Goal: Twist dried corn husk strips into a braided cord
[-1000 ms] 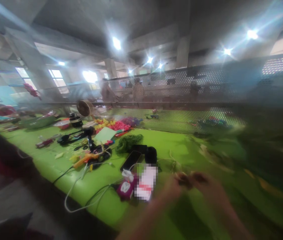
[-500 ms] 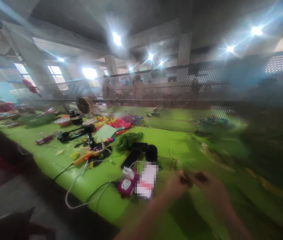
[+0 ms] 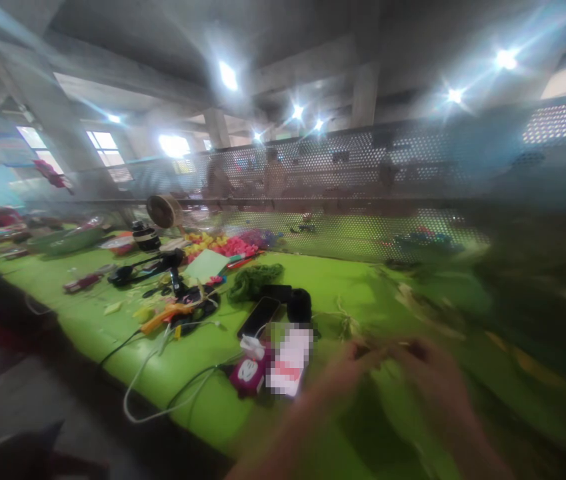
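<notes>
My left hand (image 3: 355, 363) and my right hand (image 3: 420, 357) are close together over the green table (image 3: 327, 427), at the lower right of the head view. Both have bent fingers pressed together around something small and pale that I cannot make out. Beyond the left hand lies a thin pale green strand (image 3: 347, 321). To its left are a lit phone (image 3: 290, 360), a purple power bank (image 3: 250, 373) with a white plug, a dark phone (image 3: 259, 317) and a black spool (image 3: 299, 305).
A green yarn bundle (image 3: 255, 281), an orange glue gun (image 3: 165, 318) with its cable, black tools (image 3: 145, 265) and pink and yellow pieces (image 3: 235, 247) lie leftward. Behind stands a perforated metal screen (image 3: 333, 227). Pale strips (image 3: 430, 313) lie at the right.
The view has shifted slightly, so the table items appear a little further left. My hands have turned slightly and their fingers have moved, staying close together.
</notes>
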A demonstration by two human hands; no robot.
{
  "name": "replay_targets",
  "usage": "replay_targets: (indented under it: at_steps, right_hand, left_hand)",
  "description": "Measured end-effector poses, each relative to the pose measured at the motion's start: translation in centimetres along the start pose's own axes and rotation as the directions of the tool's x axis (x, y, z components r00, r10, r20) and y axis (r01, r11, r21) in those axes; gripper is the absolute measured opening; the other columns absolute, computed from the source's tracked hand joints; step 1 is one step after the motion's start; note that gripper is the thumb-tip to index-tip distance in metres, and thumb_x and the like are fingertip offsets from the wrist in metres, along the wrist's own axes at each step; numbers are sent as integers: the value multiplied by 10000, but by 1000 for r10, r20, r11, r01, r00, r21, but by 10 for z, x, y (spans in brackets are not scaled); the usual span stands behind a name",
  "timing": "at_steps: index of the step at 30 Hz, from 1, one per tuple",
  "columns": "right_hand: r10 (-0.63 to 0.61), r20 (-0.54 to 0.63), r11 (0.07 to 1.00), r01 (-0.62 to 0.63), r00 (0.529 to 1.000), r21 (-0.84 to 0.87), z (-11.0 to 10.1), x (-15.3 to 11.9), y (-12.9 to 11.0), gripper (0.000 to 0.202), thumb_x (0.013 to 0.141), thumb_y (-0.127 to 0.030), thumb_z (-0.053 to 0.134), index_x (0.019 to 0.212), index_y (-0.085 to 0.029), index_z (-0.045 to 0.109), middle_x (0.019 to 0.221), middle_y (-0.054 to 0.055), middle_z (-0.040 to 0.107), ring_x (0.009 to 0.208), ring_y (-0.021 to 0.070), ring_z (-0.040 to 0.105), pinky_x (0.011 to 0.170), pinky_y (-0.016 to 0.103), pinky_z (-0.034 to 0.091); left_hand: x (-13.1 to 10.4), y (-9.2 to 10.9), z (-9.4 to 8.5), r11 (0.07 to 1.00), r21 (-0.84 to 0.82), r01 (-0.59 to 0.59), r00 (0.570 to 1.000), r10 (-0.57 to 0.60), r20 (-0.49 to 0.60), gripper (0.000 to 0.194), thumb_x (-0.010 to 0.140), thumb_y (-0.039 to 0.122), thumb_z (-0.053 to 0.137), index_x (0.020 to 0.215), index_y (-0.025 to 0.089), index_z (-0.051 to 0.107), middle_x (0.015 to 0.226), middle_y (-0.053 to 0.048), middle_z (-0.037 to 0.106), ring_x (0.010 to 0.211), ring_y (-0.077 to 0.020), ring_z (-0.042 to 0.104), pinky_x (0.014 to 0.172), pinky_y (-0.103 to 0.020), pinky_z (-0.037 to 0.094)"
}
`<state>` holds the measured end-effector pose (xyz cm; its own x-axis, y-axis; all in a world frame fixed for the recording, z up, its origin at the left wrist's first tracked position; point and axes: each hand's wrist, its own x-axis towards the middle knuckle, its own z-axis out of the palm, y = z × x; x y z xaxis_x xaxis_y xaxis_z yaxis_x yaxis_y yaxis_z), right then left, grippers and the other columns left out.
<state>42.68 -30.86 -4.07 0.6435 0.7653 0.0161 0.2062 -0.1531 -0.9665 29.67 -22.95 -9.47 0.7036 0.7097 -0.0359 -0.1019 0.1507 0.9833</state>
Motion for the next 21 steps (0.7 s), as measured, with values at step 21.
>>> replay_targets:
  at_steps: [21]
  right_hand:
    - [-131,99,991,133,986,-18,21,3,31,340,736,-494,630,841,-184,723,817,70,772,727,246,695,629,301,503]
  left_hand:
    - [6,-12,3,991,-81,-110,989,102,-103,310,771,420,722,876,132,678,804,-46,651,747,-143,572,731,-280,434]
